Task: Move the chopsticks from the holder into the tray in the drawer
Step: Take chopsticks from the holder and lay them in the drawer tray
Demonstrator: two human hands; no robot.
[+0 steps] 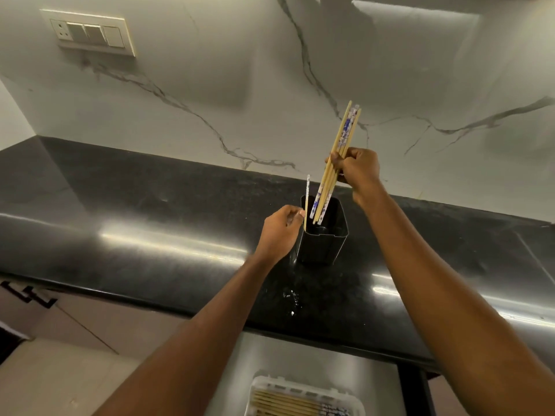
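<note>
A black square holder [322,238] stands on the dark countertop. My right hand [357,168] is closed around a bundle of several chopsticks [342,136], wooden and blue-patterned, lifted so their lower tips hang just inside the holder's mouth. My left hand [280,231] rests against the holder's left rim and pinches a single chopstick [307,199] that stands upright in it. At the bottom edge, a white tray [300,385] in the open drawer holds several chopsticks lying flat.
The glossy black countertop [150,223] runs across the view, with a few water drops near its front edge. A marble backsplash with a switch plate [90,33] rises behind. The steel drawer [360,364] is open below the counter.
</note>
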